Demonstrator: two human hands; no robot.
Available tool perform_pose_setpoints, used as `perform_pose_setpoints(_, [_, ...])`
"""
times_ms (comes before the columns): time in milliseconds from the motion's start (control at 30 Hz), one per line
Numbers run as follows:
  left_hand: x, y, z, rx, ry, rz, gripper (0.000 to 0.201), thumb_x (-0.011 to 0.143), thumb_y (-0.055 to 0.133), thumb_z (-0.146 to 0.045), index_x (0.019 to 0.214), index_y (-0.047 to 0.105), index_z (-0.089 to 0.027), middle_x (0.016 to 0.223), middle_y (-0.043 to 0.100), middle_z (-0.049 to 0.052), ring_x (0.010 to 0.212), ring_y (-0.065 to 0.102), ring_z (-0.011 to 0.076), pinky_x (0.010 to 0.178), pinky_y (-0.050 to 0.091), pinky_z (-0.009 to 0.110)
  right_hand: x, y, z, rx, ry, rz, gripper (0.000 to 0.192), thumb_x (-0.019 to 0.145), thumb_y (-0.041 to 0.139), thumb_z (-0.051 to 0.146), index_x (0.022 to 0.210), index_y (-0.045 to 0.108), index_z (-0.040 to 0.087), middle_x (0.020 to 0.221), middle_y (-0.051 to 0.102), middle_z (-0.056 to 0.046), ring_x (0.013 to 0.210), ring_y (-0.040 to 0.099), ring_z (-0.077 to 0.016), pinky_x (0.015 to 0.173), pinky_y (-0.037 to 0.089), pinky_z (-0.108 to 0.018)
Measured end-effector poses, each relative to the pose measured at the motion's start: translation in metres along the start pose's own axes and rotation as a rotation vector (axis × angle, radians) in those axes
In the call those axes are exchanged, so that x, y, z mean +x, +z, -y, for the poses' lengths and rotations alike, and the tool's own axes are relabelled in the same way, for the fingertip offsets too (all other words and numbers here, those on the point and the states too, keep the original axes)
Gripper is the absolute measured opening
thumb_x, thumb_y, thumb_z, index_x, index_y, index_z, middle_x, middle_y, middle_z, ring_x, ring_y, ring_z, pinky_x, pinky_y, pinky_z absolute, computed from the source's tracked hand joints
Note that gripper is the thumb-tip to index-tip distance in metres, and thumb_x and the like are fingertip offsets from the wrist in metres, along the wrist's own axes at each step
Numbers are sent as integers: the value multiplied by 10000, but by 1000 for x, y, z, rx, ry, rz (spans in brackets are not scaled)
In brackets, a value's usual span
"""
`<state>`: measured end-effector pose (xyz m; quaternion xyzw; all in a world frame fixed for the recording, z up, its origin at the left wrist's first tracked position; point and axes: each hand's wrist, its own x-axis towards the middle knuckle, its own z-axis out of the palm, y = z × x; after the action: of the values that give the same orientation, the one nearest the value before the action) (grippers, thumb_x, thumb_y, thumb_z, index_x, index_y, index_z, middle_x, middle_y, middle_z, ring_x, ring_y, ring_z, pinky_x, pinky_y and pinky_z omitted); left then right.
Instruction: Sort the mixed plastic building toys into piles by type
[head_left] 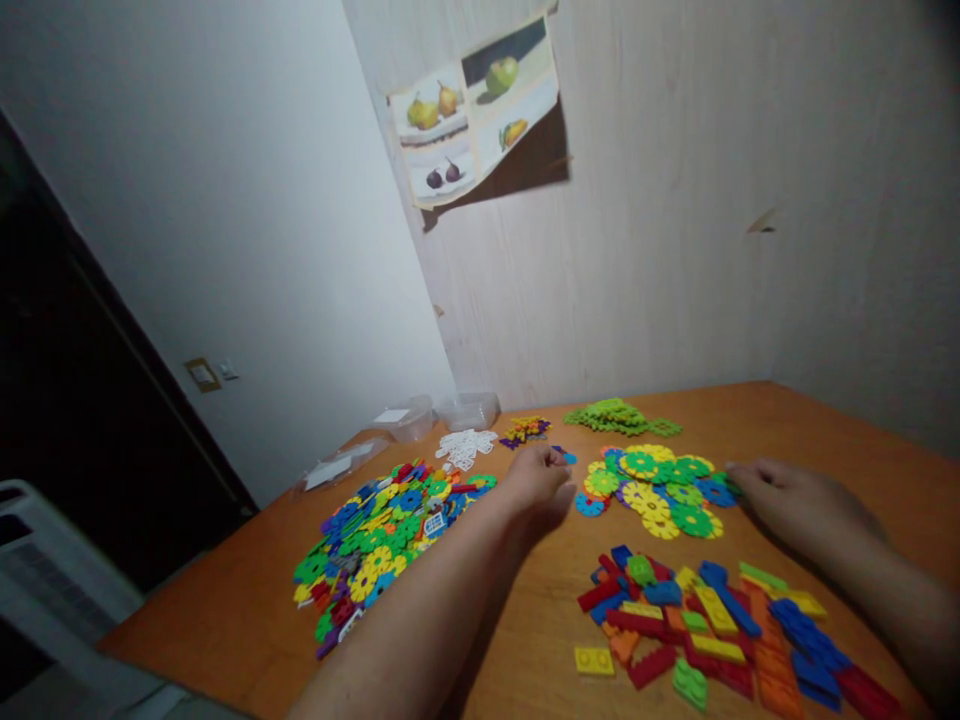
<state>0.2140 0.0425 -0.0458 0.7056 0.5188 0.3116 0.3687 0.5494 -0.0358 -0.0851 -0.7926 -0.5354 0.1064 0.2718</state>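
In the head view, the person's left hand (536,478) is over the middle of the table (536,620), its fingers curled inward and drawn close together; a blue disc (568,458) shows just beyond its fingertips, but one cannot tell whether they pinch it. The right hand (795,500), nearer the table's right edge, has its thumb and forefinger close together at the right end of a loose pile of notched discs (637,494); whether they grip a disc or only touch one cannot be told. This yellow, green and blue pile lies between the hands. Green pieces (611,416) lie behind it near the table's far edge, plastic bricks (675,620) on its near side, and a mixed heap (386,535) toward the table's left edge.
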Motion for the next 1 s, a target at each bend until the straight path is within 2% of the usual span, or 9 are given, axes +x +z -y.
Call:
perform_pose_setpoints(133, [-22,-64,11,251,50,-97,32,770,640,-170,801,647,-167,765,616,-9,743,531,135,677,389,236,5,3,-6,17,-12,6,529,898,403,711,883,732,297,970,764,-83,872,693,-299,688,476,-349])
perform_pose_setpoints(233, [-38,-116,27,415,39,-139,98,792,604,-161,859,674,-157,792,631,6,758,543,147,688,401,244,6,3,-6,13,13,14,547,891,391,724,912,738,302,994,767,-88,877,693,-308,685,480,-362])
perform_pose_setpoints(300, [-46,-142,38,512,21,-140,84,781,634,-179,842,686,-153,781,643,16,757,555,162,684,409,254,5,2,-5,4,19,17,547,894,383,716,916,735,298,1010,764,-92,893,694,-310,685,482,-365])
perform_pose_setpoints(367, [-53,-158,48,596,10,-122,63,767,664,-192,808,694,-155,767,662,23,756,574,175,684,418,261,5,1,-5,3,15,21,538,892,388,707,891,733,294,998,763,-93,897,694,-311,686,484,-366])
perform_pose_setpoints(467, [-59,-165,55,729,18,-90,78,765,685,-205,820,724,-166,845,713,47,809,613,196,721,436,273,3,0,-3,-1,7,27,536,892,388,700,858,730,288,943,756,-94,871,691,-306,681,480,-363])
perform_pose_setpoints(633, [-60,-157,59,848,12,-84,127,798,695,-254,882,765,-188,972,745,75,905,649,225,788,449,296,-1,-3,2,-49,24,7,545,905,368,686,847,722,276,937,745,-100,865,678,-297,663,459,-348])
perform_pose_setpoints(833, [-57,-147,59,885,-27,-103,115,822,671,-259,849,757,-188,910,749,69,863,652,213,727,434,281,-1,-3,2,-55,22,20,566,933,325,691,821,698,279,963,740,-75,897,668,-273,703,458,-332])
perform_pose_setpoints(1000, [-60,-142,56,903,-76,-127,84,797,661,-191,813,743,-189,810,738,48,788,647,197,701,423,271,2,-1,-2,-44,-2,-12,543,917,363,690,849,716,282,917,745,-81,837,673,-280,662,452,-335])
